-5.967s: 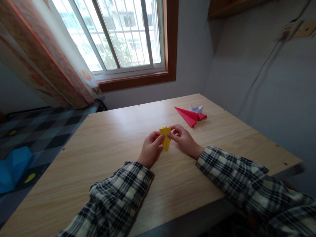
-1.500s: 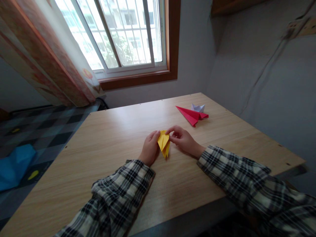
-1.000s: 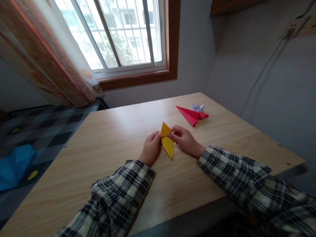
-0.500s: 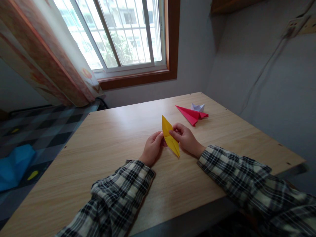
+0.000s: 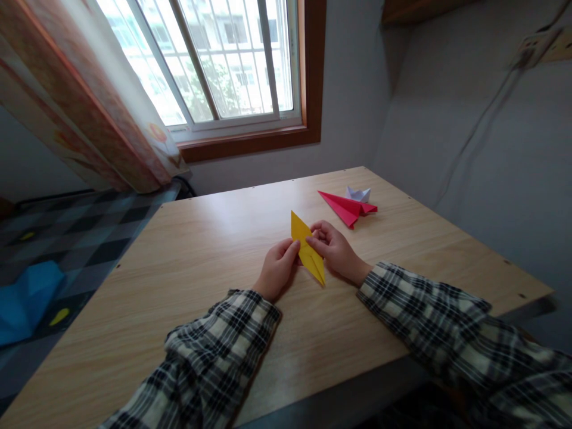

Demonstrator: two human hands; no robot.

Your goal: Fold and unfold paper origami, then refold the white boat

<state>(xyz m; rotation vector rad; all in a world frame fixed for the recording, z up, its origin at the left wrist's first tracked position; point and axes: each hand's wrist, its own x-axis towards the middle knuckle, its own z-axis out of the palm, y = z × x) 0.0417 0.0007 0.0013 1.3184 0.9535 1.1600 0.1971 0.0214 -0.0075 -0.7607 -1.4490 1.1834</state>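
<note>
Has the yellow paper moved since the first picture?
Yes. The yellow paper reaches closer to the far edge of the table, and its bottom tip sits further right.

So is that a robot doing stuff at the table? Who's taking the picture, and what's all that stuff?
No robot here! Those are a person's own two bare hands, sticking out of checked sleeves. The camera is worn on the person's head and looks forward and down, so you see about what they see.

The left hand and right hand hold a folded yellow paper between them, with both thumbs on the side facing us. Under them is the table. Farther back on it, toward the right, lie a red paper plane and, just behind that, a white paper boat. I can't tell if those two touch. Past the table is a window, with a curtain at its left.
</note>
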